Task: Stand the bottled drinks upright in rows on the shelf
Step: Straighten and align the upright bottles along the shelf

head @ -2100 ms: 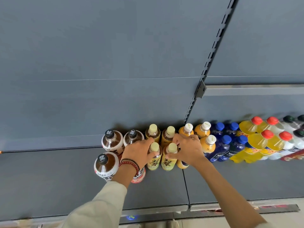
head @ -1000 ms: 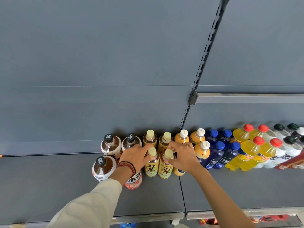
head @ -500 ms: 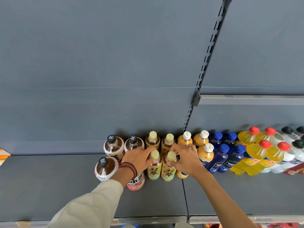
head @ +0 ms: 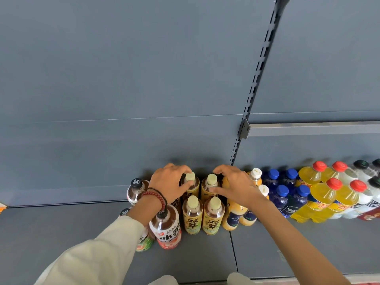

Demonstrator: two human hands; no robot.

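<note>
Left hand (head: 170, 182) clamped over the shoulder of the left back-row tea bottle (head: 190, 177), thumb in front, fingers curled behind the pale cap. Right hand (head: 236, 187) closed the same way on the right back-row tea bottle (head: 211, 179), thumb against its shoulder, fingers arched over the far side. Both bottles upright and side by side at the rear of the grey shelf (head: 185, 262), close to the back panel (head: 123, 89).

Judged full, so fairly heavy for their size and stiff under a squeeze. Smooth plastic and glossy label, likely slick. Best taken at neck and shoulder just below the cap, with little room for fingers lower down between packed neighbours. Tall and narrow-based, so apt to tip into the row if pushed from the top.

Amber tea visible through clear plastic, yellow label with bold black characters, pale-yellow screw cap.

Just in front, a matching front-row pair (head: 202, 215), also upright. To the left, black-capped iced-tea bottles (head: 166, 229), one beneath a wrist wearing a beaded bracelet (head: 156, 195) and a cream sleeve (head: 92, 260). To the right, white-capped orange juice bottles (head: 234, 219), partly hidden under the right hand. Beyond them, blue-capped bottles (head: 281, 197), then red-capped yellow drinks (head: 320, 194), in two rows running to the frame edge.
</note>
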